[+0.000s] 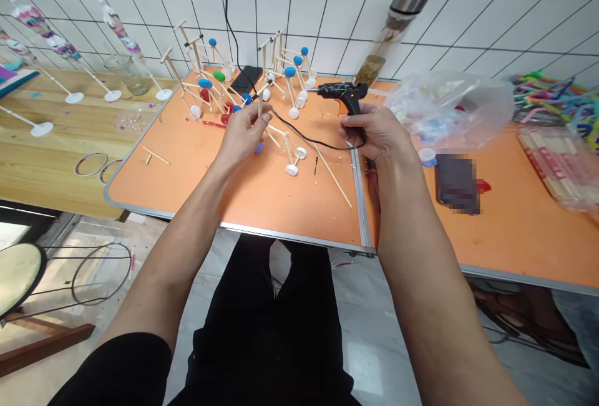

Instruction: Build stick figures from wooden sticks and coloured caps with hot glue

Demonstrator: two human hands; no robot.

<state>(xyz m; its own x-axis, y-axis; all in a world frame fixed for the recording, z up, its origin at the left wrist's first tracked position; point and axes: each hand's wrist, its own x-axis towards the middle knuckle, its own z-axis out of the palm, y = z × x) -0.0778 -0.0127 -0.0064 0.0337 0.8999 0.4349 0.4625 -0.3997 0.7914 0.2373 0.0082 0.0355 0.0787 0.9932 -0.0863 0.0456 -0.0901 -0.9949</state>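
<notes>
Here, the orange table has a thin, shiny front edge, and its front left corner is round. Bare orange top shows between the white wheels and the front edge. There is less room toward the back edge, where stick frames with blue, red and green balls are crowded together. A metal seam runs back from the front edge, and a long stick lies just left of it.

The left hand is left of the middle, its fingertips pinched on a short stick. The stick is pale, thin and close to upright. The right hand is wrapped around the handle of a glue gun near the back of the seam. The glue gun is black, with an orange trigger, and its tip points left. Its black cord bends toward the left hand.
</notes>
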